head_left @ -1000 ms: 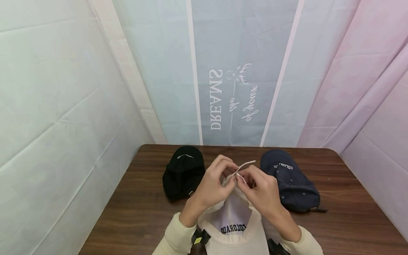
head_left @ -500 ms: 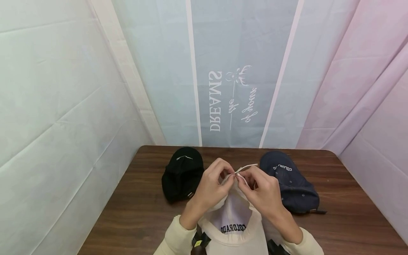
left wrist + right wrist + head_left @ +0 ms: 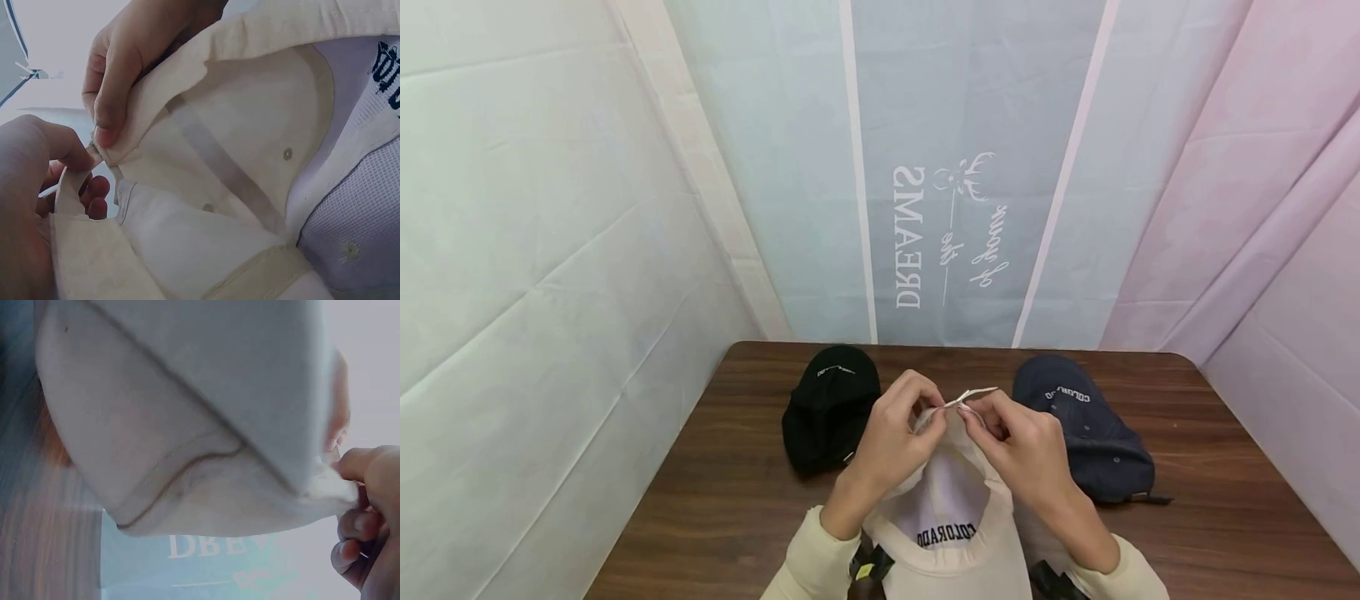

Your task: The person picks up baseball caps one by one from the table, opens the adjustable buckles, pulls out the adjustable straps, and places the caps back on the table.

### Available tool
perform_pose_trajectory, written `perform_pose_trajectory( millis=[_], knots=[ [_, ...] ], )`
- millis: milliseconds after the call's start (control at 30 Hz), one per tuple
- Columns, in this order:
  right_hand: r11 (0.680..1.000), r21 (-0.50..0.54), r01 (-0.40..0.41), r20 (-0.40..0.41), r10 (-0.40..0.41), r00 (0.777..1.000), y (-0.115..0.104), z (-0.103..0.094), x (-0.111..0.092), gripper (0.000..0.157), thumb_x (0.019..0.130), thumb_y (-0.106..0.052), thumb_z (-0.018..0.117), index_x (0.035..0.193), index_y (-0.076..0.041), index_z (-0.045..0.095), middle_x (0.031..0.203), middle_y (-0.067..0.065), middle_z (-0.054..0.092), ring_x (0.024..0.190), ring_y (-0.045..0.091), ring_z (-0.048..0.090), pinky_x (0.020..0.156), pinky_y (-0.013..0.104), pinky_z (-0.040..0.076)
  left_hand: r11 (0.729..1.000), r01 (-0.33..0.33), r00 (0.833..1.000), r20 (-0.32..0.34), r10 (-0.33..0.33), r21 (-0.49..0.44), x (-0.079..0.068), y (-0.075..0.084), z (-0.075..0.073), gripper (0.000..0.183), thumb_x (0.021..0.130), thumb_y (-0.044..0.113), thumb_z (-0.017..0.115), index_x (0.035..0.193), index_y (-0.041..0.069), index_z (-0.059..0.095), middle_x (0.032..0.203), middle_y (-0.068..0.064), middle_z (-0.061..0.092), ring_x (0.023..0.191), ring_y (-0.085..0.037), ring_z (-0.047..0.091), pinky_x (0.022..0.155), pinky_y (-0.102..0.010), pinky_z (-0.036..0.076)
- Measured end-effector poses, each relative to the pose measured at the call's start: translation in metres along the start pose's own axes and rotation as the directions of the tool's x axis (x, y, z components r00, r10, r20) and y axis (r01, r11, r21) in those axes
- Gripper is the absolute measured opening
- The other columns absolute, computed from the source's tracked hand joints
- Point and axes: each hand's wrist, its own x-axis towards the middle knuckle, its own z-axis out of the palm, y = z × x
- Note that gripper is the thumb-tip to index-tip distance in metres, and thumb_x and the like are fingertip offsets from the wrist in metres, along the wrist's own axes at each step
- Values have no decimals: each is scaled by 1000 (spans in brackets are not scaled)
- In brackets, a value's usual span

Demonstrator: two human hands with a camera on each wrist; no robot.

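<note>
A cream baseball cap (image 3: 958, 571) with its lining and COLORADO lettering showing is held inside-up over the front of the table. My left hand (image 3: 891, 442) pinches the strap (image 3: 953, 403) at the back of the cap between thumb and forefinger. Opposite it, my right hand (image 3: 1028, 454) pinches the other side near a small buckle. The strap's loose end sticks out to the right, above the right fingertips. In the left wrist view, the strap loops through the left fingers (image 3: 69, 147), and the right thumb presses the cap's edge (image 3: 115, 140). The buckle is mostly hidden by fingers.
A black cap (image 3: 831, 417) lies on the brown wooden table (image 3: 700, 492) left of the hands. On the right lies a navy cap (image 3: 1093, 437), its strap end trailing. Fabric walls (image 3: 940, 100) stand behind and at both sides.
The left fingertips have slid slightly left along the strap, away from the right ones, so more strap shows between the hands. Both other caps stay in place.
</note>
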Motion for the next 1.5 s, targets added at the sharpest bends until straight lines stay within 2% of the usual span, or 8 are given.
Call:
perform_pose_trajectory(
  millis=[133, 267, 467, 767, 1033, 1200, 1333, 1500],
  knots=[
    [1000, -6, 8, -64, -9, 998, 2, 0, 0, 16, 100, -23, 71, 86, -14, 71, 58, -12, 52, 49, -6, 39, 46, 13, 32, 1000, -5, 1000, -5, 5, -3, 0, 0, -1, 24, 88, -9, 71, 95, 11, 60, 93, -1, 60, 77, -9, 56, 66, -12, 47],
    [1000, -21, 12, -137, -14, 991, 4, -2, 1, 13, 94, -17, 71, 82, -12, 68, 58, -12, 54, 48, -5, 41, 45, 14, 33, 1000, -15, 1000, -21, 15, 0, 0, 0, -3, 25, 86, -10, 71, 94, 11, 59, 92, -1, 59, 73, -9, 53, 64, -11, 42],
    [1000, 1, -9, -116, 9, 993, 4, -4, 0, 10, 91, -12, 75, 83, -12, 69, 58, -10, 54, 49, -5, 41, 46, 14, 34, 1000, -21, 999, -31, 21, 15, 0, -2, -5, 25, 86, -10, 70, 94, 11, 58, 92, -1, 58, 74, -10, 51, 64, -12, 41],
    [998, 61, 16, -141, -8, 990, 5, -1, 0, 10, 94, -14, 74, 86, -11, 71, 59, -10, 57, 49, -6, 43, 46, 12, 34, 1000, -3, 1000, 31, 2, 27, -1, 1, -4, 24, 89, -5, 73, 105, 8, 61, 99, -3, 61, 86, -12, 63, 75, -18, 57],
    [996, 81, 39, -98, -31, 995, -1, 2, -2, 38, 107, -40, 62, 86, -10, 70, 58, -9, 53, 47, -4, 39, 46, 11, 32, 993, 15, 999, 43, -20, 113, 2, 11, -1, 17, 93, 4, 76, 106, 12, 68, 99, 1, 65, 84, -7, 65, 76, -12, 54],
    [994, 76, 74, -104, -66, 992, -3, 4, -2, 36, 108, -39, 62, 87, -11, 71, 60, -10, 51, 49, -6, 39, 46, 11, 32, 991, -1, 1000, 24, -2, 132, 3, 11, 0, 3, 99, 8, 72, 101, 11, 72, 98, 2, 68, 85, -6, 68, 77, -12, 55],
    [994, 51, 92, -123, -86, 989, -3, 5, -2, 36, 108, -39, 61, 86, -12, 71, 60, -13, 50, 49, -8, 38, 46, 11, 32, 990, -40, 999, -4, 41, 138, 2, 10, 1, 10, 104, 14, 67, 98, 10, 74, 95, 1, 69, 83, -6, 69, 77, -11, 55],
    [996, 21, 87, -146, -83, 986, -2, 6, -2, 36, 107, -36, 61, 82, -11, 69, 58, -12, 51, 48, -7, 38, 45, 11, 32, 987, -64, 997, -34, 70, 144, 3, 9, 2, 9, 95, 4, 75, 95, 12, 73, 92, 2, 68, 81, -6, 69, 76, -11, 56]
  ],
)
